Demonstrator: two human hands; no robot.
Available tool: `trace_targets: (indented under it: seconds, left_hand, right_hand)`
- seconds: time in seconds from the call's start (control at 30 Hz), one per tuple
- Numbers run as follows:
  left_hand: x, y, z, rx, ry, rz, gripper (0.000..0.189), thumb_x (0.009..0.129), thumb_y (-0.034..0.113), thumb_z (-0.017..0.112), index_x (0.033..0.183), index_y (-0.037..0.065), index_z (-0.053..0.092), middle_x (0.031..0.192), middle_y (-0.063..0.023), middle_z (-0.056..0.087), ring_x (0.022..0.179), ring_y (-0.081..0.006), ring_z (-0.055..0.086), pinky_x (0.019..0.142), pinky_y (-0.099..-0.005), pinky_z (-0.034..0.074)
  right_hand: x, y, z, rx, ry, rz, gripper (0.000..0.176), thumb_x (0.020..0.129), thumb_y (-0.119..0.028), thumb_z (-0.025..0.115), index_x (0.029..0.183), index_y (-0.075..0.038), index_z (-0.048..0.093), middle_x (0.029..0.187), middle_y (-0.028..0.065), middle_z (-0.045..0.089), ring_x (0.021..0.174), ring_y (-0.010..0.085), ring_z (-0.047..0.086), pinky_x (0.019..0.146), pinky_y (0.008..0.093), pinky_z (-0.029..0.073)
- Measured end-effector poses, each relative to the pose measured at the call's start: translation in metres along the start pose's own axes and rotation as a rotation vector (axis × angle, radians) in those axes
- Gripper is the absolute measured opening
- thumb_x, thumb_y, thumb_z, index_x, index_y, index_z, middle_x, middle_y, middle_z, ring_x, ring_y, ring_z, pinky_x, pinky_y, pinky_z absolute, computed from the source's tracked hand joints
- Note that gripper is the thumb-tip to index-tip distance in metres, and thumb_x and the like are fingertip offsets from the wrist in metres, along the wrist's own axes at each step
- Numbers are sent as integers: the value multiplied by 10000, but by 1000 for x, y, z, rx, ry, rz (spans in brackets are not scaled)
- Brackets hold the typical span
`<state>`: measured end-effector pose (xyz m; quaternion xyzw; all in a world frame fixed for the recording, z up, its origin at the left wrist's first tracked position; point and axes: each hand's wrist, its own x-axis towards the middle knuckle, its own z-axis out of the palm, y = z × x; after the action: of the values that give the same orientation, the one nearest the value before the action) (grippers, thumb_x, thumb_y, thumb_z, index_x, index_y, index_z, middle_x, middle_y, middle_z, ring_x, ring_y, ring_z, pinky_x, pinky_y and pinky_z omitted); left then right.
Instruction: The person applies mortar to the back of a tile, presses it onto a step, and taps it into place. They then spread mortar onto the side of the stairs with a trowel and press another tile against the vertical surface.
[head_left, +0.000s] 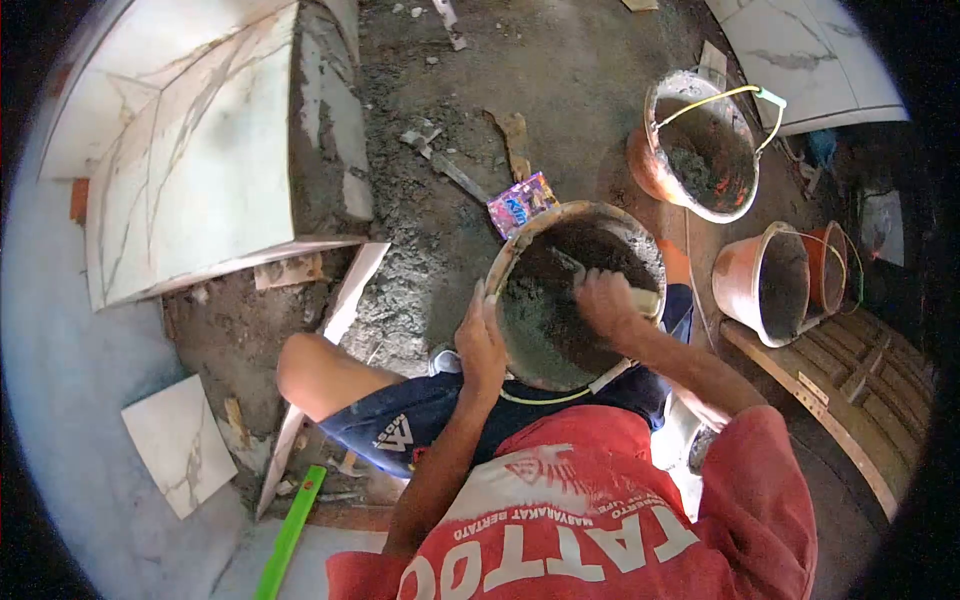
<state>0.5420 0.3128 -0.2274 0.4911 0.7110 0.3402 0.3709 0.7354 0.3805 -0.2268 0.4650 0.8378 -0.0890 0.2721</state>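
Observation:
A bucket (592,210) with grey mortar (535,310) inside stands tilted at my lap, between my legs. My left hand (482,345) holds the bucket's left side, its fingertips up at the rim. Inside the bucket, my right hand (607,303) is closed around the handle of a trowel (567,262); a pale handle end sticks out by the palm. Most of the trowel's blade is hidden by shadow and mortar. A yellow bail handle (540,401) hangs down on the side nearest my body.
Behind the bucket lies a purple packet (522,203). Another mortar-smeared bucket (643,160) stands at the upper right, with more buckets (738,275) beside wooden boards (840,400). Left are a marble-look tiled block (215,150), a loose tile (180,445) and a green level (292,530).

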Motion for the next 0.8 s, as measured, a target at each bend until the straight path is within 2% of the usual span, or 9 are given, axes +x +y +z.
trace_targets:
  seconds: [0.07, 0.2, 0.4, 0.6, 0.67, 0.7, 0.73, 0.77, 0.8]
  left_hand:
    - [3, -3, 9, 19, 99, 72, 368, 917, 163, 379, 1206, -64, 415, 1116, -271, 508, 1014, -388, 516, 843, -391, 420]
    - [3, -7, 15, 0, 151, 68, 346, 904, 138, 400, 1191, -52, 440, 1093, -269, 523, 983, -382, 535, 821, -394, 432]
    - [1, -8, 12, -8, 188, 103, 364, 905, 171, 415, 1187, -57, 447, 1117, -248, 523, 1037, -357, 515, 862, -380, 408]
    - [3, 27, -57, -25, 347, -150, 417, 922, 221, 408, 1232, -59, 404, 1260, -162, 445, 1167, -217, 422, 981, -291, 300]
    - [8, 36, -94, -494, 512, -181, 403, 911, 191, 442, 1235, -46, 401, 1222, -124, 466, 1114, -185, 458, 960, -277, 335]
    - [18, 15, -121, -288, 511, -186, 404, 911, 203, 444, 1235, -35, 406, 1224, -107, 465, 1077, -173, 481, 922, -264, 373]
    - [25, 57, -135, -677, 645, -197, 396, 911, 215, 449, 1221, -28, 416, 1175, -107, 494, 1028, -190, 506, 869, -287, 415]
    - [37, 71, -155, -606, 571, -188, 366, 911, 223, 449, 1167, -39, 442, 1076, -120, 532, 947, -216, 538, 803, -323, 456]
    - [48, 76, -169, -582, 582, -175, 366, 911, 223, 449, 1167, -39, 442, 1076, -120, 532, 947, -216, 538, 803, -323, 456]
  right_hand:
    - [-10, -16, -8, -141, 133, -152, 119, 736, -153, 527, 778, -74, 606, 750, 43, 595, 671, 189, 600, 532, 318, 468]
    - [-59, -13, -4, 130, 80, -228, 149, 752, -179, 524, 786, -54, 599, 741, 105, 597, 674, 241, 611, 547, 363, 478]
    - [-101, 9, -26, 517, -107, -47, 269, 798, -313, 531, 789, -51, 590, 676, 152, 596, 658, 323, 605, 589, 421, 484]
    - [-115, 35, -52, 1041, -128, -121, 287, 771, -317, 584, 801, -32, 564, 657, 168, 562, 631, 350, 574, 569, 403, 450]
    - [-111, 27, -46, 1454, -9, -296, 262, 755, -220, 616, 863, -2, 516, 670, 107, 537, 599, 221, 555, 556, 349, 433]
    - [-105, 24, -60, 1452, 39, -377, 300, 768, -247, 630, 912, -28, 485, 676, 101, 497, 561, 199, 518, 565, 337, 440]
    - [-98, 14, -66, 1719, -129, -362, 321, 774, -258, 630, 937, -26, 480, 688, 95, 508, 566, 172, 516, 560, 322, 440]
    - [-89, 4, -71, 1972, -316, -348, 343, 779, -269, 630, 962, -23, 476, 700, 90, 519, 571, 144, 515, 555, 308, 440]
    - [-77, -7, -71, 1902, -261, -364, 356, 781, -267, 633, 980, -20, 471, 711, 80, 528, 564, 126, 510, 541, 291, 438]
